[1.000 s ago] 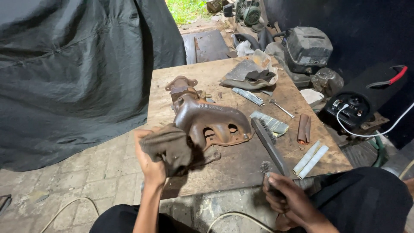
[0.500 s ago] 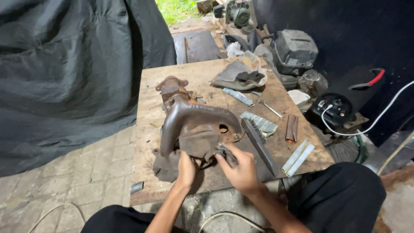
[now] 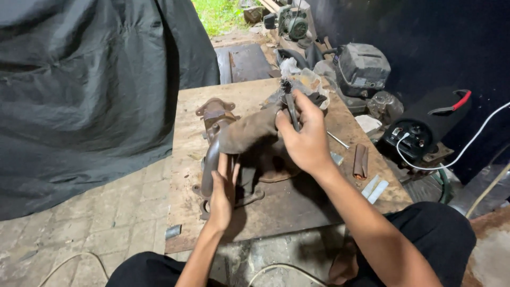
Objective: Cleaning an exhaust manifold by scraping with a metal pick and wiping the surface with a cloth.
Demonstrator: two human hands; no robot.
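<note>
A rusty cast metal manifold [image 3: 218, 119] with several pipe branches lies on a worn wooden board [image 3: 276, 212]. My left hand [image 3: 222, 194] rests on its near end, fingers laid along a pipe. My right hand [image 3: 304, 135] is above the part's middle and grips a thin dark rod-like tool [image 3: 289, 103] with a bristly tip pointing away from me. A brownish heat shield plate [image 3: 249, 130] on the manifold sits just left of my right hand.
A dark tarp [image 3: 90, 79] hangs on the left over a paved floor. Past the board stand a grey engine part [image 3: 361, 66] and a black device with a white cable [image 3: 419, 135]. A short rusty tube [image 3: 360, 160] and pale strips [image 3: 374, 188] lie at the board's right.
My right hand has come up from the board's near edge with the thin tool and now holds it over the manifold. My left hand shifted down to the part's near end.
</note>
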